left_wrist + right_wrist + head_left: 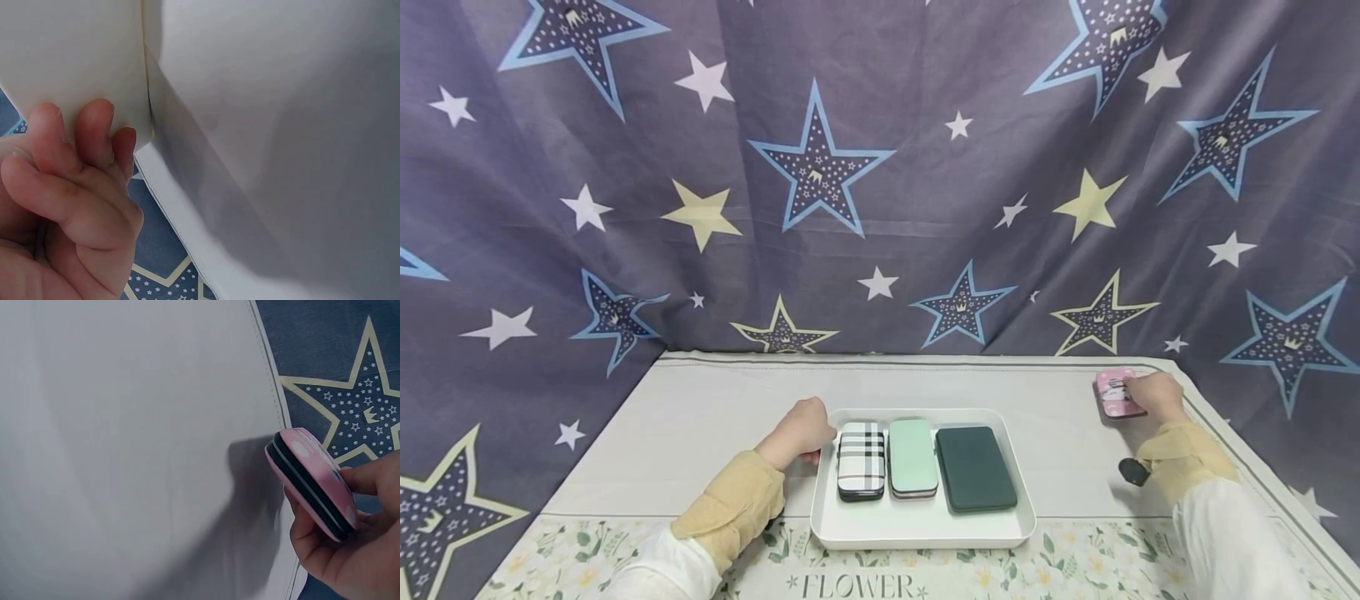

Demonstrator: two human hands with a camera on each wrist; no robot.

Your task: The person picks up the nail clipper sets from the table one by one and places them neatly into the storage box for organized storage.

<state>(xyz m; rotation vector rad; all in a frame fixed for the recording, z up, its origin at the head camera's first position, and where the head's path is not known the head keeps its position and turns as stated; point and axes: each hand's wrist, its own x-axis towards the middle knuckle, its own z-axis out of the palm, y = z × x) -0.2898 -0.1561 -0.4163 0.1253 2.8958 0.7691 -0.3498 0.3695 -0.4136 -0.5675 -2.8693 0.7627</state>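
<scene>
My right hand (1157, 396) grips a small pink case (1118, 393) with a printed picture on its lid, at the far right of the table. In the right wrist view the pink case (315, 481) shows a dark band along its side, held between thumb and fingers. My left hand (801, 429) holds the left wall of a white tray (925, 533); in the left wrist view the curled fingers (94, 125) press on its outer side. Inside the tray lie a plaid case (861, 462), a mint green case (913, 458) and a dark green case (976, 468), side by side.
A pale table mat (722, 392) with a floral, lettered front border lies under the tray. A grey-blue curtain (880, 250) printed with stars hangs behind the table and along both sides.
</scene>
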